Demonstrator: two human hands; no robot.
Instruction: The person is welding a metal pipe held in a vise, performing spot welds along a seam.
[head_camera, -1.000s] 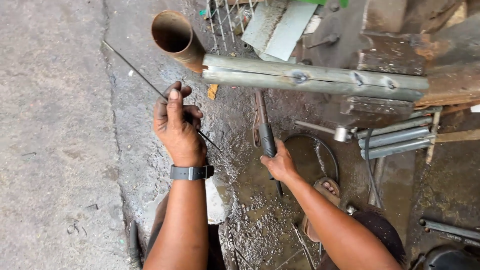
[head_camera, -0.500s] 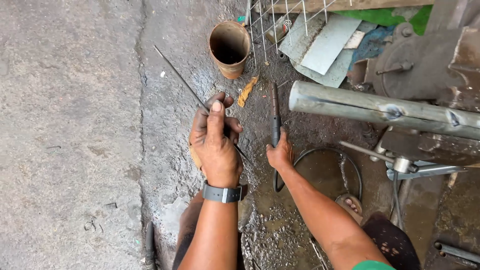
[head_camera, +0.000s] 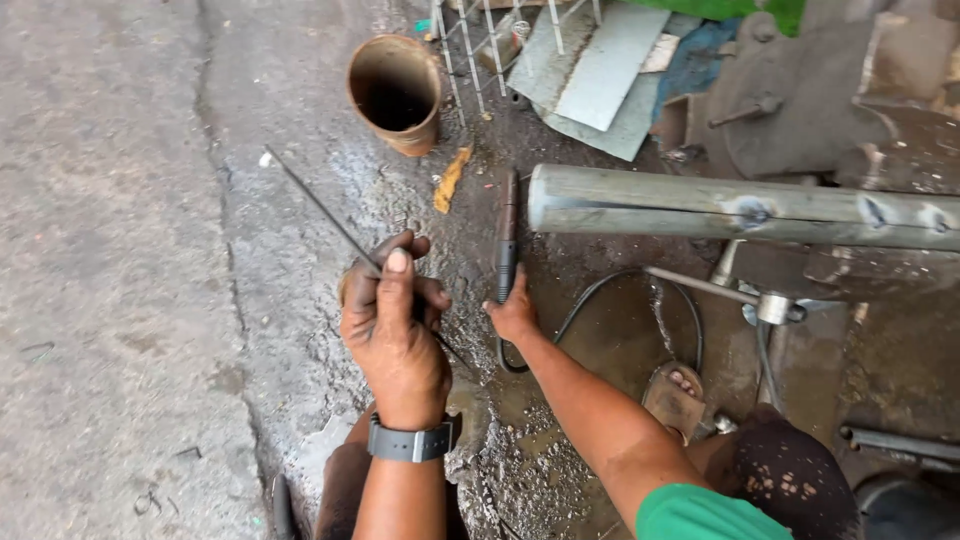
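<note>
Rusty and thin, a metal rod (head_camera: 325, 212) runs slantwise over the wet concrete floor (head_camera: 110, 250), its lower end pinched in the closed grip of the left hand (head_camera: 395, 325), which wears a dark wristwatch (head_camera: 410, 441). Just beside it, the right hand (head_camera: 513, 315) closes its grip on the lower end of a dark welding electrode holder (head_camera: 507, 245) lying on the floor, a black cable (head_camera: 590, 300) looping away from it. A rusty pipe section (head_camera: 395, 92) stands beyond the rod's far tip. A grey steel pipe (head_camera: 740, 207) lies crosswise to the right.
</note>
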